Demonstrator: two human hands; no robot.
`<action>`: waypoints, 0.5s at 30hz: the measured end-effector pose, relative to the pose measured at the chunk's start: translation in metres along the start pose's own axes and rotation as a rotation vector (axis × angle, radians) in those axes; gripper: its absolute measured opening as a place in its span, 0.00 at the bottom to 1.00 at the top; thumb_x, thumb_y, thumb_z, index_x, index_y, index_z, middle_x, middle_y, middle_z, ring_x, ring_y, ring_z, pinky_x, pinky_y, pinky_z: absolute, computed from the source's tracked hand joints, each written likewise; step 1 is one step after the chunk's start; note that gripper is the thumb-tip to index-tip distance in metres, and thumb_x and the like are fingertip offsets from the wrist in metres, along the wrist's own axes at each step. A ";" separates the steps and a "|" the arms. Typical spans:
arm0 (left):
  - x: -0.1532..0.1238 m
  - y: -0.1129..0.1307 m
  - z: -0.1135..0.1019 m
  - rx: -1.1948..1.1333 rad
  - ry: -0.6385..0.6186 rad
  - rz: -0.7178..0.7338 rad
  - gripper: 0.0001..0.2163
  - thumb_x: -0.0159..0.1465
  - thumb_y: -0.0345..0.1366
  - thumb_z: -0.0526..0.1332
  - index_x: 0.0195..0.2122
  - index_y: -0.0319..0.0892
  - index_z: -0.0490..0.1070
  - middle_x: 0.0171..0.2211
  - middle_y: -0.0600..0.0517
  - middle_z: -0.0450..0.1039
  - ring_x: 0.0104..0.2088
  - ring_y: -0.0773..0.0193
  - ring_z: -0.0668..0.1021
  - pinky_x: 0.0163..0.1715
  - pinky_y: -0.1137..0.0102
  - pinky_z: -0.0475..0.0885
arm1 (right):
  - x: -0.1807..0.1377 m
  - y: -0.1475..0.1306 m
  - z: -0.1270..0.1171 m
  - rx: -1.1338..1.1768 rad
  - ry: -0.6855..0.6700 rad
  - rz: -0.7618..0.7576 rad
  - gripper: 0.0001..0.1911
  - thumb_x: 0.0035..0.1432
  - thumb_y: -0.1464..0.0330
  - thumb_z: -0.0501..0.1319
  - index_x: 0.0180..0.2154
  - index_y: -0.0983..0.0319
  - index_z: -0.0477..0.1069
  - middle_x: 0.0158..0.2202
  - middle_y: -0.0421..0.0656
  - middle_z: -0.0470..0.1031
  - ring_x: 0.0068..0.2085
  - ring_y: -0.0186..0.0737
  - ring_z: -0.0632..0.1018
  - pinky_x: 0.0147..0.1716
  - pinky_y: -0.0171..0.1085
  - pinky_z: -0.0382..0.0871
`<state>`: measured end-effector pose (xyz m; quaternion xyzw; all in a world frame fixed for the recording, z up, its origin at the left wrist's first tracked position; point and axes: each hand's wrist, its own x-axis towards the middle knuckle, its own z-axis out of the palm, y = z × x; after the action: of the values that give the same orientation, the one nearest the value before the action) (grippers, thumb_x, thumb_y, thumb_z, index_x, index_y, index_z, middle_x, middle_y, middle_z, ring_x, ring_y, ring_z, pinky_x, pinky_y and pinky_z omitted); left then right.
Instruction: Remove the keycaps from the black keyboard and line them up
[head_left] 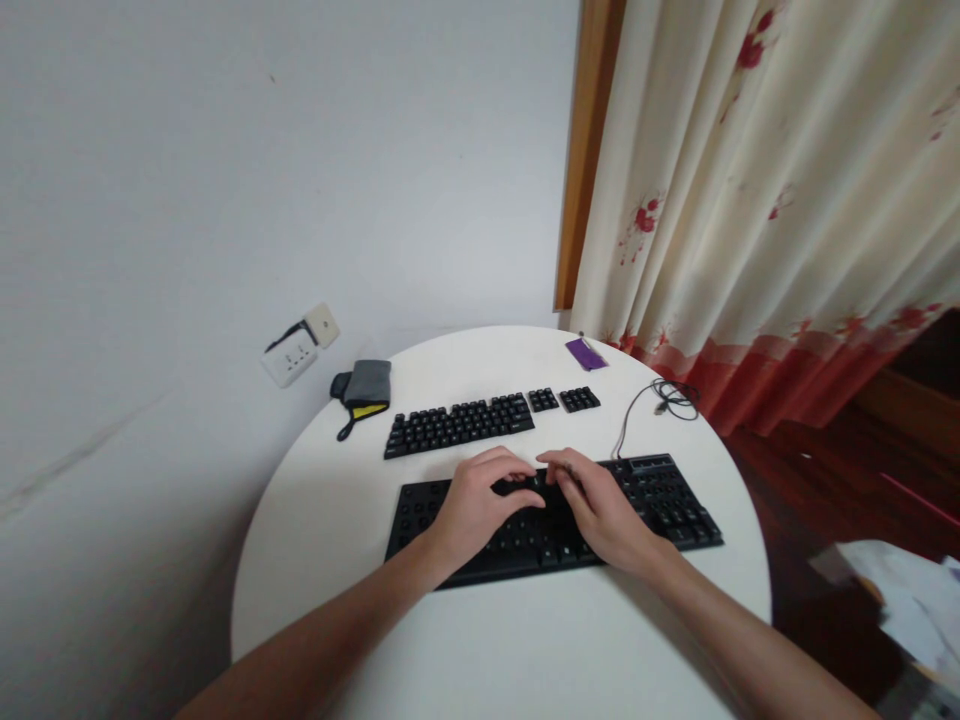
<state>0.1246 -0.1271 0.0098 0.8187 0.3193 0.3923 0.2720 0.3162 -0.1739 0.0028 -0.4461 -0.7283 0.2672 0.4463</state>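
A black keyboard base (465,575) lies across the white round table. Its left part shows bare key sockets; several keycaps sit on its right part. My left hand (484,500) is over the middle of the base, its thumb and curved fingers apart, with nothing visible between them. My right hand (596,505) is just beside it, fingers bent in and thumb close to them; a small dark thing shows at the fingers, too small to name. The fingertips of both hands nearly meet. Behind the base, loose black keycaps (461,425) stand in rows, with two smaller keycap groups (579,399) on the right.
A grey and yellow cloth (370,385) lies at the back left edge. The keyboard cable (679,395) is coiled at the right edge. A purple card (585,354) lies at the back. Wall sockets (291,358) and a floral curtain (720,250) border the table (315,530).
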 end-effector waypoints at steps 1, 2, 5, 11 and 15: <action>-0.001 0.000 0.001 -0.008 -0.004 -0.007 0.09 0.56 0.40 0.70 0.34 0.42 0.76 0.31 0.51 0.76 0.33 0.63 0.77 0.35 0.70 0.73 | 0.000 -0.001 0.002 -0.005 -0.020 -0.005 0.13 0.66 0.70 0.51 0.49 0.57 0.70 0.38 0.43 0.72 0.39 0.40 0.73 0.42 0.39 0.66; -0.001 0.000 0.002 -0.011 -0.008 -0.014 0.10 0.55 0.40 0.70 0.34 0.41 0.76 0.31 0.52 0.76 0.32 0.63 0.77 0.35 0.70 0.72 | -0.001 -0.002 0.004 -0.015 -0.031 -0.008 0.13 0.65 0.71 0.53 0.48 0.57 0.71 0.38 0.43 0.73 0.38 0.40 0.73 0.41 0.39 0.66; -0.003 -0.001 0.005 -0.001 -0.001 -0.036 0.10 0.54 0.39 0.72 0.33 0.41 0.74 0.29 0.53 0.75 0.31 0.64 0.76 0.34 0.71 0.72 | -0.003 -0.006 0.007 -0.043 -0.020 0.020 0.11 0.62 0.70 0.58 0.45 0.57 0.74 0.36 0.42 0.74 0.35 0.39 0.73 0.36 0.37 0.66; -0.003 0.000 0.005 0.008 0.017 -0.050 0.14 0.52 0.41 0.73 0.35 0.42 0.72 0.31 0.54 0.76 0.32 0.64 0.76 0.35 0.71 0.72 | 0.004 -0.003 -0.007 -0.117 -0.033 0.054 0.06 0.61 0.68 0.60 0.39 0.59 0.75 0.34 0.42 0.76 0.32 0.39 0.73 0.33 0.36 0.65; -0.002 0.001 -0.002 -0.022 0.040 -0.067 0.09 0.66 0.42 0.60 0.40 0.41 0.71 0.34 0.51 0.77 0.35 0.64 0.77 0.37 0.71 0.71 | 0.039 0.029 -0.029 -0.365 -0.006 0.093 0.05 0.59 0.67 0.62 0.37 0.60 0.75 0.34 0.43 0.78 0.32 0.39 0.74 0.34 0.36 0.64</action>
<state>0.1223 -0.1289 0.0101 0.7964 0.3479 0.4027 0.2874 0.3461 -0.1258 0.0094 -0.5521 -0.7446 0.1522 0.3428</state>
